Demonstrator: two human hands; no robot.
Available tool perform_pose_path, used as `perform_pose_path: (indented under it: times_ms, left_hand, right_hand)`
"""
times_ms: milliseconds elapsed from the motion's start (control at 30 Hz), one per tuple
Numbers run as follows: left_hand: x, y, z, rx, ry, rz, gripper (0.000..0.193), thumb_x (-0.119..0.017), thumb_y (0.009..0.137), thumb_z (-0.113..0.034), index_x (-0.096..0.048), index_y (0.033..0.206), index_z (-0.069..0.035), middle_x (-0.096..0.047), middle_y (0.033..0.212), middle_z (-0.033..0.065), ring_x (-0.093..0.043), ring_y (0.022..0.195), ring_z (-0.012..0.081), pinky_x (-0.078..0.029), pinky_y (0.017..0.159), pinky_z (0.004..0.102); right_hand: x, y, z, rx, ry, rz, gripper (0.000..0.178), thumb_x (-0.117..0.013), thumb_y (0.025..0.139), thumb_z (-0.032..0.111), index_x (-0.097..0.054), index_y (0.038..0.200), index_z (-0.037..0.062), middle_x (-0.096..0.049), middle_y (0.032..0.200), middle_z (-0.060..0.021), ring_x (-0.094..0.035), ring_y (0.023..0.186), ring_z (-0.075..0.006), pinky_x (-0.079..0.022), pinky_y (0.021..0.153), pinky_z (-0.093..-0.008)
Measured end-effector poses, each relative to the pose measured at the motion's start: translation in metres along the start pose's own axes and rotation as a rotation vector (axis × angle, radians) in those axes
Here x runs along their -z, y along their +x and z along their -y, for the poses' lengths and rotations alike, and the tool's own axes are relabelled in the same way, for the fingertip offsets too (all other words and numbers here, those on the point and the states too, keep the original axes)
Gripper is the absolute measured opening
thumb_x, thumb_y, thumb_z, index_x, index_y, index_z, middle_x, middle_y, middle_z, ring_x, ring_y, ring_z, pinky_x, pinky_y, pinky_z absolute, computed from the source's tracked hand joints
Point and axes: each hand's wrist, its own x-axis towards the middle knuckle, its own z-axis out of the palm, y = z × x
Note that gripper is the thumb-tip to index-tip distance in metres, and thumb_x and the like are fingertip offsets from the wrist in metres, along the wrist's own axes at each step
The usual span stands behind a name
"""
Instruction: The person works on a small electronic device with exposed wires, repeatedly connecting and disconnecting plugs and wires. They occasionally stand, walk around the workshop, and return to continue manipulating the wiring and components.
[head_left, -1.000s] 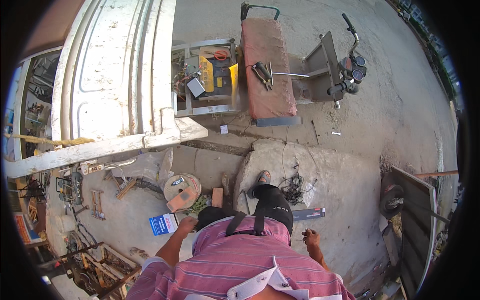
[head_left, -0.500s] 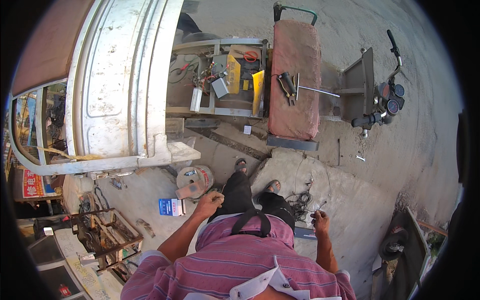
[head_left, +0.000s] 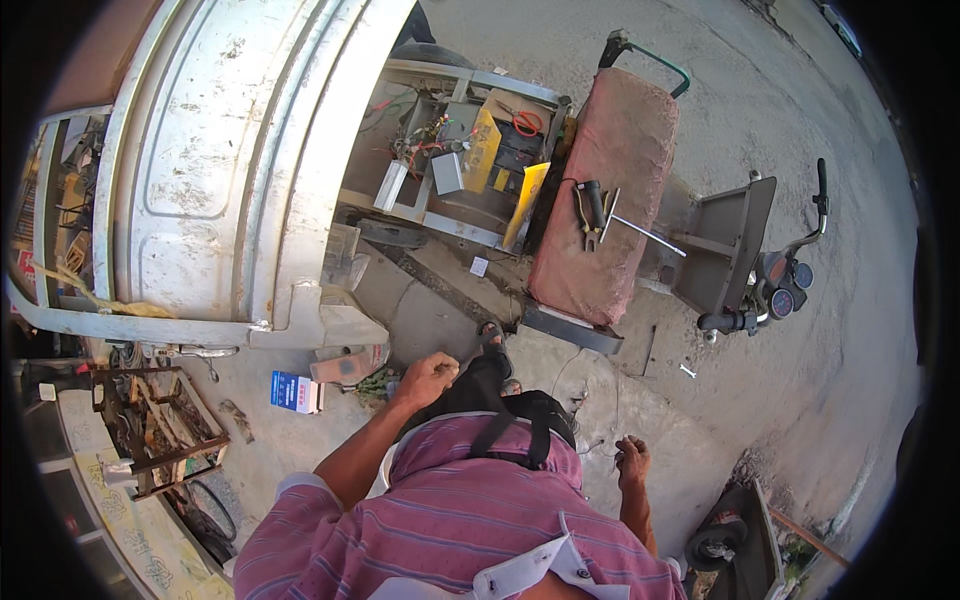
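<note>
My left hand (head_left: 428, 378) hangs in front of my left hip with its fingers curled in. Whatever it may hold is hidden. My right hand (head_left: 632, 460) is out to my right, fingers bent together around something small and dark that I cannot make out. Ahead of me stands a three-wheeled vehicle with a worn red seat (head_left: 612, 160). On the seat lie pliers (head_left: 583, 215), a black cylinder-shaped tool (head_left: 597, 203) and a long T-handled wrench (head_left: 645, 234). Behind the seat, an open frame bay holds wires, a silver box (head_left: 447, 172) and orange-handled scissors (head_left: 526, 123).
The vehicle's white cargo bed (head_left: 230, 180) fills the left. A blue and white box (head_left: 296, 391) sits on the ground near a rusty metal frame (head_left: 160, 430). A small wrench (head_left: 687, 370) lies on the ground at right. Handlebars (head_left: 790, 250) stand far right.
My view has turned, so the vehicle appears tilted and shifted. I have stepped, and one foot is now mostly hidden. Both hands stay curled, the right one lower in view.
</note>
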Motion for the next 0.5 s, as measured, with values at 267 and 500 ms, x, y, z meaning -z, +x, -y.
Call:
perform_pose_path:
  times_ms: [267,500]
  left_hand:
    - [0.007,0.022,-0.014,0.054,0.009,0.001,0.019,-0.066,0.096,-0.017,-0.069,0.106,-0.001,-0.071,0.083,0.0073,-0.068,0.073,0.0137,-0.053,0.070,0.0305]
    - [0.003,0.045,-0.045,0.100,-0.024,-0.038,0.022,-0.066,0.097,-0.020,-0.068,0.108,-0.001,-0.071,0.084,0.0068,-0.067,0.074,0.0130,-0.053,0.070,0.0299]
  right_hand:
    - [-0.055,0.041,0.053,0.107,-0.070,0.112,0.024,-0.067,0.094,0.014,-0.061,0.114,0.0022,-0.070,0.088,-0.0073,-0.052,0.054,-0.0073,-0.038,0.045,-0.0212]
    - [-0.070,0.069,0.075,0.094,-0.125,0.164,0.028,-0.067,0.096,0.018,-0.059,0.119,0.0040,-0.071,0.091,-0.0062,-0.052,0.055,-0.0078,-0.038,0.046,-0.0225]
